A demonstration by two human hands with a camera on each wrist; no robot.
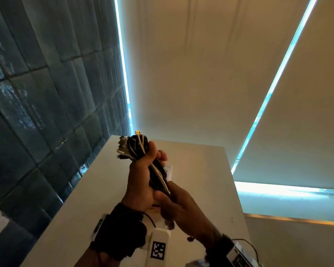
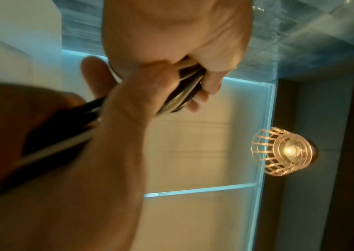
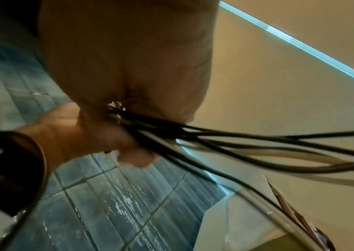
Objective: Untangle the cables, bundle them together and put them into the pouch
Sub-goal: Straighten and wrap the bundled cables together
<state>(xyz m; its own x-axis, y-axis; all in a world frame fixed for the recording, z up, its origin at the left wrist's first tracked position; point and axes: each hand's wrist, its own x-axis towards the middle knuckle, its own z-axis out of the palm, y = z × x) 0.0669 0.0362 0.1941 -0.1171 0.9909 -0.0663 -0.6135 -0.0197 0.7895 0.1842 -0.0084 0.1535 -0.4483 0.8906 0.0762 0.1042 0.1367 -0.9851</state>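
Two hands share one bundle of black and white cables (image 1: 141, 151), raised above the pale desk (image 1: 201, 170): the left hand (image 1: 141, 182) is clenched round its upper part, plug ends sticking out on top, likely to keep the gathered strands from slipping apart. The right hand (image 1: 179, 205) grasps the lower end just beneath, probably drawing the loose tails (image 3: 257, 144) into line. No pouch can be made out for certain.
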